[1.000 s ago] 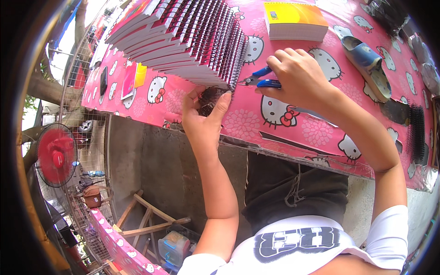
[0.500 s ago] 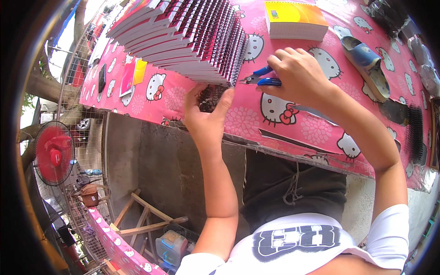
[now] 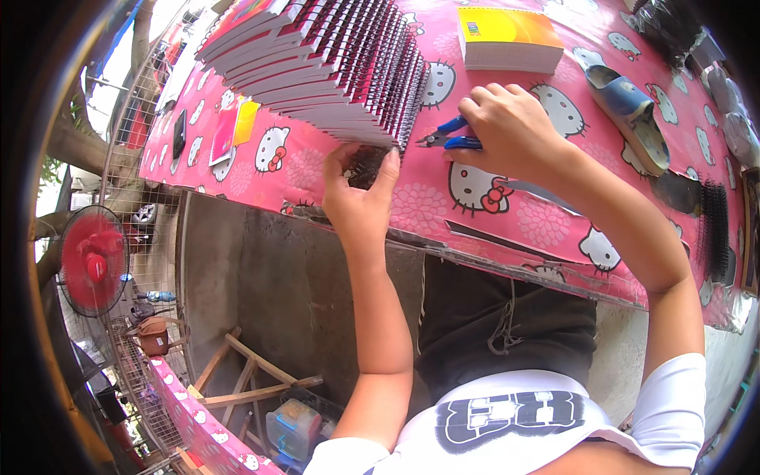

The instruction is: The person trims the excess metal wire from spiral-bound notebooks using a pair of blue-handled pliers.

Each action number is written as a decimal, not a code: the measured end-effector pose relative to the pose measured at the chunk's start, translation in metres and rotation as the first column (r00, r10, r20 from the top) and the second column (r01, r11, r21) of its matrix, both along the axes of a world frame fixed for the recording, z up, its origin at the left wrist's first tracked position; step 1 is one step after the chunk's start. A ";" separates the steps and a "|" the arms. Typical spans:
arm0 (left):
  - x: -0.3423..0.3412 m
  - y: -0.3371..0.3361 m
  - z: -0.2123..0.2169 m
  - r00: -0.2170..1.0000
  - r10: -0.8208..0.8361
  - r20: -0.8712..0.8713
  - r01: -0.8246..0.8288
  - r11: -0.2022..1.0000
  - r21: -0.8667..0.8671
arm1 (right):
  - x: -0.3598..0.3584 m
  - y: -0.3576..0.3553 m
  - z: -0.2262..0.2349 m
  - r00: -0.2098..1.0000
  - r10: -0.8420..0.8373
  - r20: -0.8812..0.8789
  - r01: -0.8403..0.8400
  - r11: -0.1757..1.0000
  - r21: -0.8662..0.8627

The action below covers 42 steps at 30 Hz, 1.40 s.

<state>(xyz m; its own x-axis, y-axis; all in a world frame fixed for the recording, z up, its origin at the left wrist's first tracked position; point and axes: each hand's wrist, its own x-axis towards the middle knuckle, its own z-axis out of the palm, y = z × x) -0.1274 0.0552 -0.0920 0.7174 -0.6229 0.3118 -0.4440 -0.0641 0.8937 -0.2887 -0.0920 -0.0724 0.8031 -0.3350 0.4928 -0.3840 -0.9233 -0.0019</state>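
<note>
A tall, leaning stack of spiral notebooks stands on the table, white page edges toward me and dark coils along the right side. At its near lower end is my left hand, thumb at the coil end and fingers curled on the other side, closed on the lowest notebook. A dark, textened patch shows between thumb and fingers; I cannot tell what it is. My right hand grips blue-handled cutting pliers. Their jaws point left toward the coil ends, a short gap away from them.
A thick yellow-covered pad lies beyond my right hand. To the right are a blue clog and a black brush. A pink-and-yellow booklet and a phone lie left. A red fan stands beyond the table's left end.
The stack and my left hand sit slightly farther right in view. The pliers, still in my right hand, stay near the coil ends with little movement.
</note>
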 end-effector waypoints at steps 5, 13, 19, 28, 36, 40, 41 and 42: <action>-0.005 -0.001 0.010 0.997 -0.010 0.074 0.001 0.992 0.129 | 0.014 0.000 0.000 0.999 0.030 -0.043 -0.031 0.999 -0.033; 0.003 0.002 0.003 0.996 0.037 0.079 -0.050 0.983 0.175 | 0.011 0.015 0.031 0.907 -0.088 -0.413 0.158 0.978 0.137; 0.001 -0.003 0.000 0.979 0.037 0.202 -0.068 0.987 0.148 | 0.016 -0.003 0.013 0.959 -0.021 -0.284 0.027 0.999 0.017; 0.000 -0.002 0.002 0.960 -0.009 0.280 -0.041 0.984 0.172 | 0.020 0.011 0.036 0.919 0.012 -0.394 0.044 0.990 0.133; -0.032 0.010 0.006 0.836 -0.214 0.504 0.116 0.969 0.219 | -0.072 0.007 0.042 0.963 -0.162 -0.216 0.255 0.809 0.529; -0.043 -0.006 0.004 0.671 -0.454 0.586 0.362 0.891 0.276 | -0.108 0.000 0.014 0.940 -0.315 0.134 0.081 0.585 0.807; -0.043 -0.013 0.005 0.648 -0.478 0.594 0.405 0.876 0.263 | -0.112 -0.004 0.008 0.918 -0.337 0.208 0.023 0.569 0.822; -0.043 -0.020 0.007 0.624 -0.499 0.602 0.445 0.860 0.251 | -0.115 -0.010 0.004 0.904 -0.346 0.251 -0.061 0.477 0.877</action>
<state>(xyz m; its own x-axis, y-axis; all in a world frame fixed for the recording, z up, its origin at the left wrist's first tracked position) -0.1703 0.0352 -0.0848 -0.0299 -0.8586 0.5117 -0.8797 0.2657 0.3945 -0.4033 -0.1020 -0.0687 0.5380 -0.8358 0.1096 -0.2903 -0.3058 -0.9068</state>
